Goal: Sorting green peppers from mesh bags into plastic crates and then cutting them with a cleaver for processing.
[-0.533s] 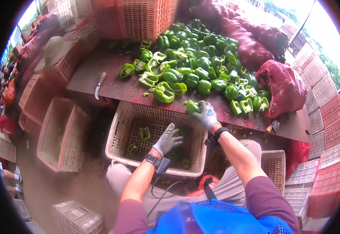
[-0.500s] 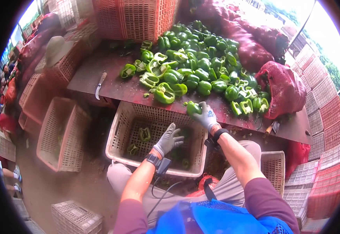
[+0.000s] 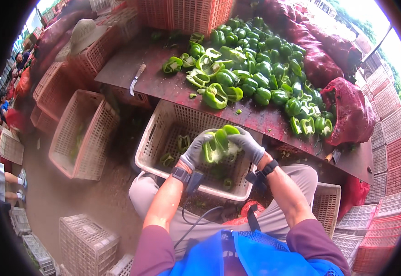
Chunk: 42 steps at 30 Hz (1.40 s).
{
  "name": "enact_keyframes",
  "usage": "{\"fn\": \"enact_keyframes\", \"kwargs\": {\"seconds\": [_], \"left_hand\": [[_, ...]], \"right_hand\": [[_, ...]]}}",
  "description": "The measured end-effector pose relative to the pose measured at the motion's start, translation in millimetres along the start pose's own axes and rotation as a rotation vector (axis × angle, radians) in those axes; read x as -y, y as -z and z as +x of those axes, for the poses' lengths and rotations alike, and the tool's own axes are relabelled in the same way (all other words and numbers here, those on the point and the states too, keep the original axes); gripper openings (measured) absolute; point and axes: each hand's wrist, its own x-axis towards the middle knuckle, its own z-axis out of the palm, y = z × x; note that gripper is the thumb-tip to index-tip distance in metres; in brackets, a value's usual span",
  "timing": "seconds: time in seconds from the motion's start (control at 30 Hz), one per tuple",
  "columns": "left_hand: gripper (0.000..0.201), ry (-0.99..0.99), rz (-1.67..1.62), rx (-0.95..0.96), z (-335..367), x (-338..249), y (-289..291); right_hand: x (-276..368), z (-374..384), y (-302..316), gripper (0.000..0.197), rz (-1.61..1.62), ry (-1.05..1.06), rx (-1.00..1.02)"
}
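Observation:
Both my gloved hands hold a green bell pepper (image 3: 214,148), split open with its pale inside showing. My left hand (image 3: 195,152) is closed on its left side, and my right hand (image 3: 248,144) grips the right side. Some fingertips are hidden behind the pepper. Beneath them stands a pale plastic crate (image 3: 141,155) with a few cut pepper pieces (image 3: 183,143) on its bottom. On the dark table (image 3: 163,94) beyond lies a heap of whole green peppers (image 3: 263,69), with opened halves (image 3: 215,95) along its near side.
A curved knife (image 3: 137,79) lies on the table's left part; another tool's handle (image 3: 329,157) shows near the right edge. A red mesh sack (image 3: 353,112) slumps at the table's right end. Crates (image 3: 78,133) stand on the left floor, and more crates (image 3: 395,156) are stacked at right.
My right hand has brought the pepper from the table edge to over the crate. My left hand, spread and bare of anything before, has closed on it. The pepper now appears split; the view has shifted.

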Motion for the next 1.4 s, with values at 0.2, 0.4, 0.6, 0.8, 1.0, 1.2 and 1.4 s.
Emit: {"fn": "enact_keyframes", "kwargs": {"seconds": [0.2,0.4,0.6,0.8,1.0,1.2,1.4], "left_hand": [[0.050,-0.003,0.482,-0.051,1,-14,2],[0.035,0.044,0.651,-0.022,1,-19,-1],[0.018,-0.201,0.623,-0.375,2,-4,2],[0.020,-0.490,1.204,-0.656,1,22,-5],[0.024,-0.387,1.171,-0.606,0,15,-8],[0.030,-0.083,0.677,-0.380,-5,9,5],[0.034,-0.084,0.554,-0.343,0,28,11]], "right_hand": [[16,9,2,0.038,-0.360,-0.102,0.221],[3,6,-2,0.046,-0.451,-0.071,0.062],[6,-3,-14,0.061,-0.477,0.115,-0.286],[-22,-12,-46,0.078,-0.956,0.255,-0.441],[-42,-11,-37,0.066,-1.095,0.493,-0.417],[-25,-20,-26,0.051,-0.917,0.493,-0.228],[-14,-6,-1,0.047,0.009,0.075,-0.022]]}}
